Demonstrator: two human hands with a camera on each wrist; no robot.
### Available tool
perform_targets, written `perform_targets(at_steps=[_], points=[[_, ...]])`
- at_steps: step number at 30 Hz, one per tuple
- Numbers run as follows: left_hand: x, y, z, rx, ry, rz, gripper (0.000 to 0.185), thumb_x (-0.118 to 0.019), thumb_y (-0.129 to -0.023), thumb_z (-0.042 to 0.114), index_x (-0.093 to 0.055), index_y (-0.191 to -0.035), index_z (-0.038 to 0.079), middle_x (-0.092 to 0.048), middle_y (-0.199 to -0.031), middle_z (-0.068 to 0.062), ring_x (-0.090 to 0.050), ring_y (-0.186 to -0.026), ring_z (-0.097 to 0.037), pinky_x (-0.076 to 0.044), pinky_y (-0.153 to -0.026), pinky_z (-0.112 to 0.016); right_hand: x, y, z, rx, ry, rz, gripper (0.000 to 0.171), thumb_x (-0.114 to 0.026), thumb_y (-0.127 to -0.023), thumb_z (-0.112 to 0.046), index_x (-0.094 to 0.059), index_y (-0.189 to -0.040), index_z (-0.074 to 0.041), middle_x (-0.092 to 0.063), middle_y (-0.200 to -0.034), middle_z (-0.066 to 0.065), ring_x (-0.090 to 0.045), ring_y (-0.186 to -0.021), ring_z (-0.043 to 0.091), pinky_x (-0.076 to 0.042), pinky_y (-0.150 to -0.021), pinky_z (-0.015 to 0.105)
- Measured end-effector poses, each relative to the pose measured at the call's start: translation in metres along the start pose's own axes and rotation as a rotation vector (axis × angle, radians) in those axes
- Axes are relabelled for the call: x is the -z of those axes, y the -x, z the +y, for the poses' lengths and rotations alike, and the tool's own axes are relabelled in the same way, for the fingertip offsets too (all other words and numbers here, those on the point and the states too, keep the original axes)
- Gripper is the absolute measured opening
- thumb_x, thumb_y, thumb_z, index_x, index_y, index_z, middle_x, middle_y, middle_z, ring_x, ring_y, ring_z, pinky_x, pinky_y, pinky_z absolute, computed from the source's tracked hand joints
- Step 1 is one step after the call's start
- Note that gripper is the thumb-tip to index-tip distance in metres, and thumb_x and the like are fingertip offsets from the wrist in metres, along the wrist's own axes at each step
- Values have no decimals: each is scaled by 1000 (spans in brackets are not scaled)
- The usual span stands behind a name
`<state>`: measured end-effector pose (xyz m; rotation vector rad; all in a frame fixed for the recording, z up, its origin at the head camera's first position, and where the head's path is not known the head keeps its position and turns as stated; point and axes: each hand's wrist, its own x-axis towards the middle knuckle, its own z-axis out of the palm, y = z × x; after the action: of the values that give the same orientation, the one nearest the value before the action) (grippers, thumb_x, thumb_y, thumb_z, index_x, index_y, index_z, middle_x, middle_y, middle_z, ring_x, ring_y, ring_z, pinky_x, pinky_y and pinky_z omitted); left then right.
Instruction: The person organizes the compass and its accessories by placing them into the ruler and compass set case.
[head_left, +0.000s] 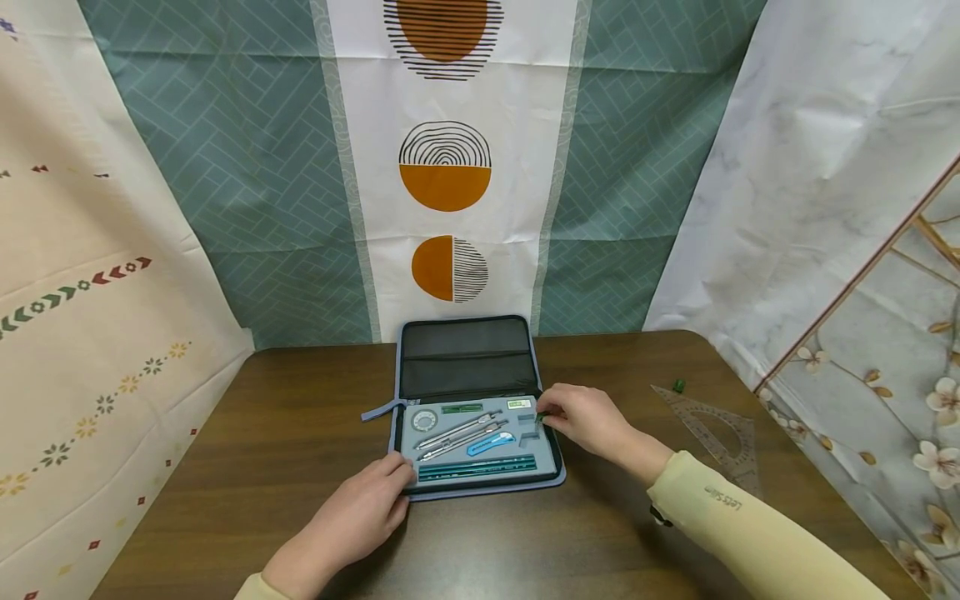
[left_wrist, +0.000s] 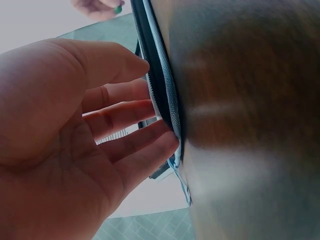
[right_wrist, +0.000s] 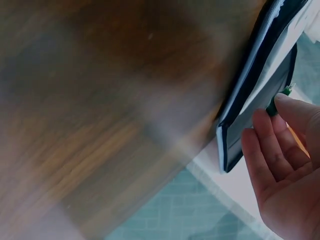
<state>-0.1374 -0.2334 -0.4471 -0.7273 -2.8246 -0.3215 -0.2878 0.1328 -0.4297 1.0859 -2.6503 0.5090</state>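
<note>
— Pale yellow fabric is closest: the right sleeve [head_left: 738, 533]. Can you read its lettering?

— "Let's Slim", as near as I can make out. The white eraser [head_left: 519, 404] has a green label, and the dark green pencils [head_left: 477, 468] carry print, but both are too small to read.

— What else is around?

— A zip case [head_left: 465, 375] lies unfolded on the brown counter [head_left: 480, 550], lid raised in front of the hanging cloth [head_left: 626, 208]. Its grey tray [head_left: 546, 460] holds those two, plus silver compasses [head_left: 458, 430], a blue cutter [head_left: 491, 443], a white dial [head_left: 416, 421] and a slim green container [head_left: 462, 408].

— Beyond it?

— Off to the right, a clear set square [head_left: 742, 429], with a small green block [head_left: 678, 386] near its upper corner. The right forearm comes between them and the case.

— And the hands?

— Relaxed fingers of the left hand [head_left: 371, 497] rest on the case's near left corner. The right hand [head_left: 579, 415] pinches a little green piece [right_wrist: 271, 108] between thumb and fingertips, at the tray's right end.
</note>
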Motion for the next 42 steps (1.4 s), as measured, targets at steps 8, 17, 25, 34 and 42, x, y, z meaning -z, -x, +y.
perform_targets(at_steps=[8,17,25,34,42], points=[[1,-1,1,-3,7,0,20,-83,-95,6,-73,-112,9,-60,-107,3,-59,-93,-14,-59,-81,-36,-7,-2,-9,35,-4,-29,20,-92,-90,-9,-78,-101,-18,-75,-96,-8,-68,-84,8,-60,-76,35],[2,-1,1,10,11,-13,21,-83,-96,6,-74,-115,8,-61,-109,2,-59,-94,-14,-60,-82,-36,-10,-5,-17,42,1,-66,20,-93,-90,-9,-76,-94,-19,-71,-88,-9,-60,-78,7,-56,-72,33],[2,-1,1,0,12,-6,21,-83,-96,6,-74,-114,9,-60,-107,3,-58,-92,-13,-60,-80,-36,-12,-4,-18,73,0,-38,22,-94,-88,-7,-76,-93,-20,-72,-88,-9,-60,-77,6,-56,-69,32],[3,0,1,9,15,-12,21,-83,-96,6,-75,-115,8,-60,-108,3,-57,-92,-13,-60,-80,-36,-13,-1,-16,90,-24,-47,22,-94,-88,-7,-77,-94,-20,-71,-89,-10,-59,-78,6,-57,-72,32],[3,0,1,14,19,-20,21,-83,-96,7,-75,-116,8,-60,-108,3,-57,-92,-13,-60,-80,-36,-14,-2,-15,95,-43,-64,21,-93,-88,-5,-78,-94,-19,-72,-91,-9,-62,-80,7,-59,-75,33]])
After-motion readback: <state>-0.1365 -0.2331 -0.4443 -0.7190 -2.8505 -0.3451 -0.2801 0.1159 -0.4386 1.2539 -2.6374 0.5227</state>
